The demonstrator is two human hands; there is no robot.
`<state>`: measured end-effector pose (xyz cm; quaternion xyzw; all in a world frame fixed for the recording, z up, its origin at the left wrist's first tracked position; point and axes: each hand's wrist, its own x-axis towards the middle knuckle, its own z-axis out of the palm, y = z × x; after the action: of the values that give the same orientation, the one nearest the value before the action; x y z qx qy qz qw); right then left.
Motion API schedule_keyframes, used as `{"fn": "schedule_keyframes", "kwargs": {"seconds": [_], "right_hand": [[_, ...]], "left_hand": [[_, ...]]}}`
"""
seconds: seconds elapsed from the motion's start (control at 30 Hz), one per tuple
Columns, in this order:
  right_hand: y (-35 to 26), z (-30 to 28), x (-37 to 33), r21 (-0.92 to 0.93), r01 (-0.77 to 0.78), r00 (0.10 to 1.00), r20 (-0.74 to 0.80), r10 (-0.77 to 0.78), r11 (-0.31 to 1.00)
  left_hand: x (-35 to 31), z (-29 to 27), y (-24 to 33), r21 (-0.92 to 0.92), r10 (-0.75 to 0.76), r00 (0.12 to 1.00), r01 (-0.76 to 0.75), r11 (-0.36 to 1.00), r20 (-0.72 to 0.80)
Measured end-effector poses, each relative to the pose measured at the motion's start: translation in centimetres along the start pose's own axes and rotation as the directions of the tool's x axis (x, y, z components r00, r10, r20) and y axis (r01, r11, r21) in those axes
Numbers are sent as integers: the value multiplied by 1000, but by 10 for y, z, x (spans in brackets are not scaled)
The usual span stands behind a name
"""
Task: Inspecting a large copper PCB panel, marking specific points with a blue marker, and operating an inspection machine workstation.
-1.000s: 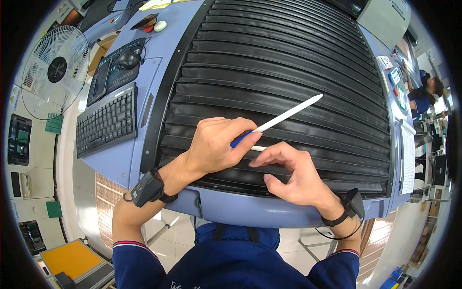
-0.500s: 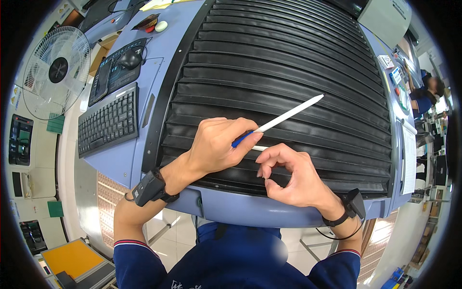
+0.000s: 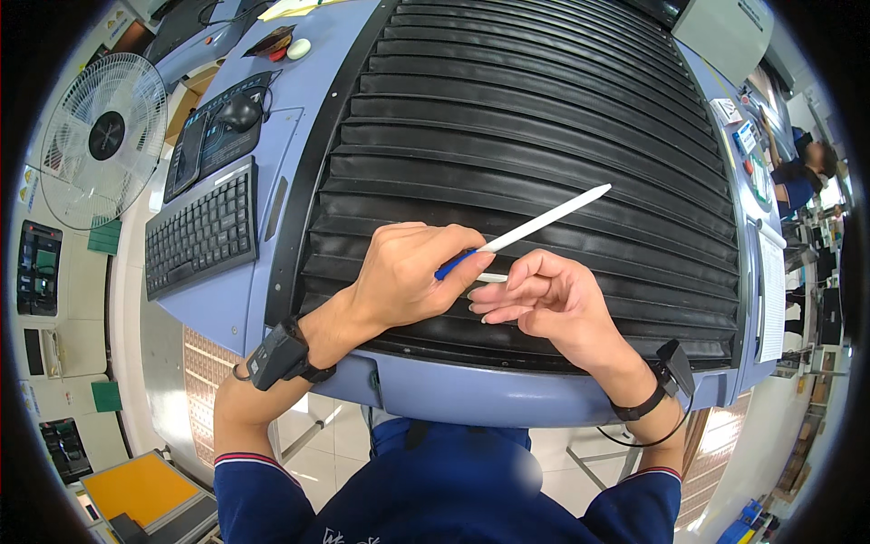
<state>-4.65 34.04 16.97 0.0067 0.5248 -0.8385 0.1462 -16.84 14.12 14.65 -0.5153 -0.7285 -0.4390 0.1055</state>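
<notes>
Working over a blue counter [image 3: 471, 392], edging nearer the body than the fingers of the left hand [image 3: 399, 272] and the right hand [image 3: 569, 304]. Facing a black pleated cover [image 3: 544, 109], stretching beneath and beyond all the fingers. Having a dark keyboard [image 3: 201, 227] lying well to the left of the left fingers. Holding the right fingers just to the right of the left ones, curling loosely, parting slightly, pinching nothing visible. Pressing left thumb and forefinger together around the blue part [image 3: 451, 265] of a white pen [image 3: 546, 218], aiming its long shaft away from the fingers, up to the right over the cover. Showing a short white end [image 3: 492, 277] between left and right fingers; not telling, at this angle, whether touching the right fingers or joining the pen. Probably doing best by pinching firmly without squeezing, steadying the left wrist, and moving the right fingers gently, avoiding knocking the short end.
</notes>
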Motion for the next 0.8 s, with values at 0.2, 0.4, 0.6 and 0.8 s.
{"fn": "schedule_keyframes", "kwargs": {"seconds": [0.2, 0.4, 0.6, 0.8], "right_hand": [[-3, 2, 1, 48, -46, 999, -12, 47, 998], [-2, 0, 0, 56, -59, 998, 7, 58, 997], [6, 0, 0, 37, 27, 999, 24, -28, 999], [3, 0, -3, 63, 22, 999, 38, -24, 998]], "left_hand": [[2, 0, 2, -8, 8, 1000, -8, 1000, 15], [1, 1, 1, -23, 42, 999, -41, 999, 3], [1, -1, 3, -4, 23, 999, -23, 1000, 24], [3, 4, 3, -13, 4, 1000, -5, 1000, -28]]}}
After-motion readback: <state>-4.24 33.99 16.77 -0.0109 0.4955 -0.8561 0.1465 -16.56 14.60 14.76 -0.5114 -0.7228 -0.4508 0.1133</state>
